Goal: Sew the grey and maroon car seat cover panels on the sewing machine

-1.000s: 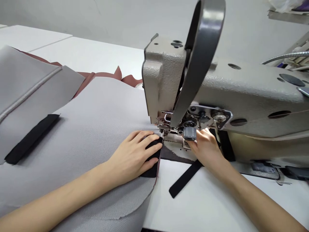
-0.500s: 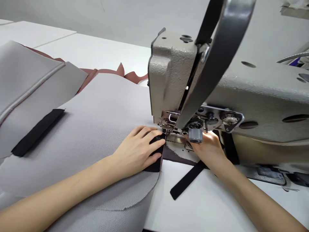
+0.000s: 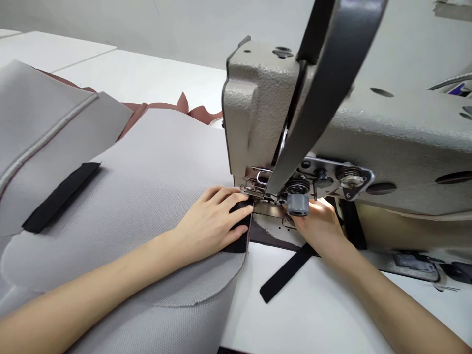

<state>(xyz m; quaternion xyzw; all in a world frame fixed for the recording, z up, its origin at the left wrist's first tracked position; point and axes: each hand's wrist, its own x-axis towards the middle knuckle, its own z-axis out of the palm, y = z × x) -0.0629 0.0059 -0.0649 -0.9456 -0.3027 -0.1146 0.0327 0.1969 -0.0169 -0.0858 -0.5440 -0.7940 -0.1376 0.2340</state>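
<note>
My left grip [image 3: 214,222] lies flat, palm down, with its fingers loosely spread and curled around nothing; it presses on the black patch [image 3: 236,245] at the right edge of the grey fabric [image 3: 155,162]. That patch sits just beside the needle area of the sewing machine [image 3: 372,140], its far end at the presser parts, its near end showing below my thumb.

Over the last second the near end of the patch has drawn closer to the needle area, and my left grip has gone with it. The folded black strip [image 3: 62,197] lying on the fabric has shifted the same way. I take this to mean that the layers are feeding under the foot together, with less of the patch now on my side of it.

My right grip [image 3: 319,221] has stayed in place behind the grey tension knob [image 3: 298,205]. Its fingertips are hidden there, so I cannot tell whether it pinches anything. The loose black strip [image 3: 285,275] runs out from beneath that wrist onto the white surface [image 3: 291,319], its near end in the same spot as half a second ago.
</note>
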